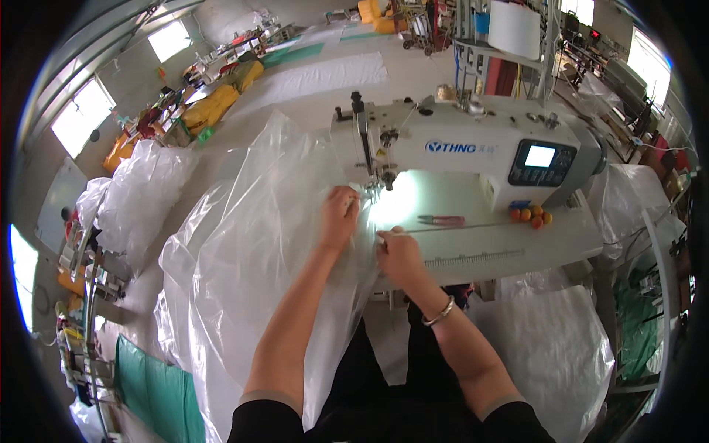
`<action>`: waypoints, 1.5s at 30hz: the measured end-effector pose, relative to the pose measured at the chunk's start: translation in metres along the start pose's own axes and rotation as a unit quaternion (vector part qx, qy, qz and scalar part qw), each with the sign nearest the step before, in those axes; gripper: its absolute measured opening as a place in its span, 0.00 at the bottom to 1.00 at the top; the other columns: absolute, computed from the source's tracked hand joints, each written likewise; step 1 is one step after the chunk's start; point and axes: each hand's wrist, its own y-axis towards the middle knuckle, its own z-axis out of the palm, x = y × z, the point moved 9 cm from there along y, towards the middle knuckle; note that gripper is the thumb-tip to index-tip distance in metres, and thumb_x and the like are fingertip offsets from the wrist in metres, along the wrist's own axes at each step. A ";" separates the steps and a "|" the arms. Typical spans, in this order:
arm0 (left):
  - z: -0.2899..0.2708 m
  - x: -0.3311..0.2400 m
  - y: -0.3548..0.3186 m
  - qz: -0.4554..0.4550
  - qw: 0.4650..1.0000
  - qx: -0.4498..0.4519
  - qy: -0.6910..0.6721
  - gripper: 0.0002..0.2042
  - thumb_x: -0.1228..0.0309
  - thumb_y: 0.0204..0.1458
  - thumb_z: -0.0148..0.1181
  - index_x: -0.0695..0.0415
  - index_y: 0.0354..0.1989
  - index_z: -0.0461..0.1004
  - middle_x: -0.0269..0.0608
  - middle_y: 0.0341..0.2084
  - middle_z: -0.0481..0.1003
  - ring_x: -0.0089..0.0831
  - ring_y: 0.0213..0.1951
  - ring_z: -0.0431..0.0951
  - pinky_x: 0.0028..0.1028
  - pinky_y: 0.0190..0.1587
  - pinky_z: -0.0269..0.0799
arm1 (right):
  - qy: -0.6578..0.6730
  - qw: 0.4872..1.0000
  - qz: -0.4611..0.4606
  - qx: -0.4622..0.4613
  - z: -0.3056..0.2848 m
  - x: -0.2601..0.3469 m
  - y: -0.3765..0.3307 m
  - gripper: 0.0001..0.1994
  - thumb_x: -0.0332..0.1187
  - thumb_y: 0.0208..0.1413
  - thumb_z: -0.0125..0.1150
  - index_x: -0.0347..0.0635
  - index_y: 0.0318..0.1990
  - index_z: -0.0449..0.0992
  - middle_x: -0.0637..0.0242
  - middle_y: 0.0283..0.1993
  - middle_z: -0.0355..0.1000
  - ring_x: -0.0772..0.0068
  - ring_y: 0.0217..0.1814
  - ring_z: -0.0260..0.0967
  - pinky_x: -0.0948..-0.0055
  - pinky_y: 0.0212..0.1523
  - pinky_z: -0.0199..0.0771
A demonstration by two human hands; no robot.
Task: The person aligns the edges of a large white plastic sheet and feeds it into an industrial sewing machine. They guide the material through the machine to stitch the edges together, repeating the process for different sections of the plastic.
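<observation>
While my left hand [340, 215] is pinching the clear plastic sheet [258, 251] at the needle, my right hand [399, 255] is gripping its edge at five o'clock, sheet lying across the bench [517, 244], sewing machine [473, 148] at twelve o'clock.

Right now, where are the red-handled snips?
In the head view, the red-handled snips lie on the sewing table, beyond the right hand, between the needle and some small orange balls.
</observation>
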 end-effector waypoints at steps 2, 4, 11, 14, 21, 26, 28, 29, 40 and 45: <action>-0.022 -0.055 -0.026 -0.117 0.991 -0.058 -0.036 0.07 0.78 0.47 0.58 0.62 0.35 0.72 0.47 0.37 0.72 0.46 0.44 0.71 0.37 0.44 0.69 | 0.073 0.995 0.017 -0.069 -0.029 -0.002 -0.019 0.11 0.26 0.50 0.60 0.33 0.42 0.76 0.50 0.34 0.71 0.54 0.32 0.73 0.60 0.34 0.73; -0.032 -0.088 -0.084 -0.054 0.991 -0.059 0.106 0.11 0.75 0.47 0.60 0.62 0.40 0.71 0.47 0.36 0.72 0.46 0.44 0.71 0.39 0.45 0.68 | 0.102 0.993 0.033 -0.055 -0.038 0.005 -0.045 0.10 0.26 0.51 0.60 0.33 0.41 0.76 0.52 0.34 0.71 0.54 0.32 0.73 0.62 0.33 0.72; -0.006 -0.076 -0.229 -0.080 0.926 0.118 0.350 0.18 0.74 0.45 0.61 0.59 0.46 0.70 0.46 0.34 0.74 0.45 0.39 0.74 0.41 0.41 0.69 | 0.199 0.977 0.072 -0.017 -0.017 0.003 -0.104 0.07 0.29 0.52 0.63 0.34 0.32 0.77 0.54 0.28 0.73 0.55 0.27 0.72 0.66 0.27 0.70; -0.016 -0.087 -0.226 -0.101 0.975 0.121 0.155 0.18 0.74 0.45 0.60 0.60 0.47 0.70 0.48 0.25 0.74 0.43 0.26 0.75 0.37 0.28 0.68 | 0.198 0.976 0.094 0.000 -0.017 0.000 -0.106 0.07 0.30 0.53 0.63 0.33 0.31 0.77 0.54 0.27 0.74 0.56 0.26 0.73 0.67 0.28 0.71; -0.003 -0.133 -0.175 -0.243 0.959 0.149 -0.008 0.15 0.74 0.47 0.58 0.61 0.45 0.71 0.49 0.14 0.70 0.46 0.18 0.73 0.39 0.24 0.68 | 0.198 0.969 0.106 -0.102 -0.060 -0.013 -0.078 0.07 0.30 0.54 0.61 0.34 0.33 0.78 0.53 0.28 0.74 0.61 0.26 0.74 0.69 0.28 0.71; 0.009 -0.157 -0.167 -0.081 0.974 0.139 0.159 0.17 0.73 0.48 0.58 0.61 0.49 0.71 0.49 0.14 0.71 0.49 0.19 0.74 0.40 0.23 0.67 | 0.174 0.978 0.075 -0.081 -0.067 -0.020 -0.047 0.07 0.30 0.52 0.62 0.34 0.35 0.77 0.54 0.31 0.75 0.60 0.27 0.74 0.69 0.30 0.72; 0.013 -0.163 -0.163 -0.057 0.969 0.152 0.185 0.18 0.73 0.48 0.58 0.61 0.50 0.71 0.48 0.14 0.71 0.49 0.19 0.74 0.40 0.22 0.67 | 0.156 0.983 0.056 -0.079 -0.066 -0.023 -0.032 0.09 0.31 0.50 0.63 0.35 0.35 0.78 0.55 0.32 0.76 0.59 0.29 0.75 0.67 0.31 0.73; 0.012 -0.165 -0.163 -0.053 0.967 0.154 0.198 0.18 0.73 0.48 0.58 0.61 0.50 0.71 0.47 0.13 0.70 0.48 0.18 0.74 0.40 0.22 0.68 | 0.134 0.988 0.048 -0.062 -0.062 -0.018 -0.022 0.10 0.32 0.49 0.63 0.35 0.36 0.78 0.55 0.32 0.76 0.58 0.31 0.75 0.66 0.33 0.74; 0.034 -0.165 -0.168 -0.021 0.956 0.212 0.200 0.19 0.70 0.50 0.54 0.64 0.51 0.70 0.45 0.12 0.71 0.45 0.18 0.75 0.41 0.23 0.69 | -0.235 0.963 0.001 0.133 0.008 -0.010 0.023 0.07 0.30 0.47 0.58 0.37 0.31 0.78 0.52 0.34 0.74 0.50 0.33 0.74 0.58 0.36 0.76; 0.036 -0.154 -0.160 0.017 0.939 0.291 0.182 0.18 0.71 0.51 0.54 0.65 0.50 0.70 0.46 0.16 0.73 0.47 0.20 0.75 0.43 0.23 0.70 | -0.184 0.979 -0.044 0.078 -0.009 -0.004 -0.011 0.06 0.28 0.47 0.57 0.35 0.30 0.76 0.52 0.35 0.70 0.49 0.32 0.74 0.58 0.34 0.75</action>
